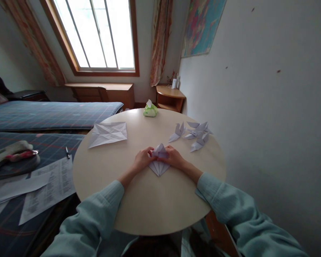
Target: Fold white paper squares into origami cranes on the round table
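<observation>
Between my hands, at the middle of the round table (139, 200), is a partly folded sheet of white paper (159, 169) with a pointed lower end and creases fanning from it. My left hand (143, 158) grips its left side, fingers bent and pressed together. On the opposite side my right hand (173, 157) pinches the paper near its raised upper flap. The fingertips of both hands almost meet, and they hide the middle of the folds.
Several folded paper birds (199, 132) lie at the table's right. A creased paper sheet (108, 134) rests at the left, and a green tissue pack (150, 110) stands at the far edge. Beds with printed sheets (49, 185) adjoin on the left; a wall (270, 117) borders the right.
</observation>
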Available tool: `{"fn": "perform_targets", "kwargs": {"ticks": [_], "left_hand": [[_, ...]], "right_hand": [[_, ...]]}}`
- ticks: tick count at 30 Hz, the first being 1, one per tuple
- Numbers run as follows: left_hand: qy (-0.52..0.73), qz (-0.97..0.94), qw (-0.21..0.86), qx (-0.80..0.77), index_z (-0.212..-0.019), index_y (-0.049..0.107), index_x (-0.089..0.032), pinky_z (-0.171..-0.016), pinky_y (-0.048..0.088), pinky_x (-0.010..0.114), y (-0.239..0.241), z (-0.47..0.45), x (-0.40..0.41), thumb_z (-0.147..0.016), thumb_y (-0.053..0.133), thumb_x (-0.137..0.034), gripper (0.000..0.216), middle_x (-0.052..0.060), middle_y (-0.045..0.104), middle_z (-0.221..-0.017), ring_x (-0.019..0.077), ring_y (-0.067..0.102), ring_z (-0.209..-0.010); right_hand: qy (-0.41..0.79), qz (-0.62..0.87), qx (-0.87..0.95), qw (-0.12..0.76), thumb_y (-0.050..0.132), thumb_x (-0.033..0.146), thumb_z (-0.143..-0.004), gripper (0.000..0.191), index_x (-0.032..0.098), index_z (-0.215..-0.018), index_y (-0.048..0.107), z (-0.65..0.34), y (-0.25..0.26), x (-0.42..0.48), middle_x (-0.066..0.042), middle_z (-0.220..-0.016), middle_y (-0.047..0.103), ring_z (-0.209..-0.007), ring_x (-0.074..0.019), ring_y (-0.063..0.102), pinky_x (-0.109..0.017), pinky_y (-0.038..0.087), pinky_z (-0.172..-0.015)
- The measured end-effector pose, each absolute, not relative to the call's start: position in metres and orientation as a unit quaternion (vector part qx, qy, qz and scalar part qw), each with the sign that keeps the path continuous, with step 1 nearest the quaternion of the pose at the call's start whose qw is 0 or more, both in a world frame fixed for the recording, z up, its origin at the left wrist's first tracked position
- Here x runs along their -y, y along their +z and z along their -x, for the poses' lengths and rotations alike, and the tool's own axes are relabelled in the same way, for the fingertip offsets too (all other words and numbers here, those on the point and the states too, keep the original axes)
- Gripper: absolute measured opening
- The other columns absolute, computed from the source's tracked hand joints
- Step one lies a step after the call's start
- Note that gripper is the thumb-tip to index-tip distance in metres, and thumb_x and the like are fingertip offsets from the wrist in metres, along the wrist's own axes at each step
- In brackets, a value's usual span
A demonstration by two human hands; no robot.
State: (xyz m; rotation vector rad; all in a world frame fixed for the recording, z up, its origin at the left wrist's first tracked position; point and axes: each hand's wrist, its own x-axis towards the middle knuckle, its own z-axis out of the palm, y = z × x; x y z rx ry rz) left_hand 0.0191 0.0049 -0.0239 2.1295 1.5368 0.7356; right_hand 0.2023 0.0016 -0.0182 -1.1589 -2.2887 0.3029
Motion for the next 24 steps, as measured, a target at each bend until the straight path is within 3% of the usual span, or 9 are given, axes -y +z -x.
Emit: {"fn": "perform_targets", "kwargs": {"ticks": [16, 24], "left_hand": [[0.277, -0.761, 0.206, -0.549, -0.095, 0.059, -0.023, -0.057, 0.037, 0.02, -0.024, -0.02, -0.004, -0.062, 0.066, -0.035, 0.036, -0.003, 0.062, -0.07, 0.0111, 0.055, -0.061], [0.292, -0.764, 0.256, -0.516, -0.094, 0.061, -0.02, -0.053, 0.037, 0.019, -0.02, -0.015, -0.005, -0.065, 0.063, -0.035, 0.033, -0.003, 0.059, -0.065, 0.0091, 0.049, -0.053]], "right_hand": [[0.063, 0.478, 0.852, 0.204, 0.069, 0.058, -0.045, 0.076, 0.016, -0.105, 0.048, -0.193, -0.02, 0.012, -0.008, -0.093, 0.056, -0.093, -0.0264, 0.049, -0.037, 0.039, -0.077], [0.09, 0.513, 0.818, 0.246, 0.065, 0.045, -0.062, 0.056, 0.016, -0.107, 0.048, -0.191, -0.026, 0.005, -0.01, -0.093, 0.058, -0.093, -0.0229, 0.051, -0.035, 0.041, -0.079]]}}
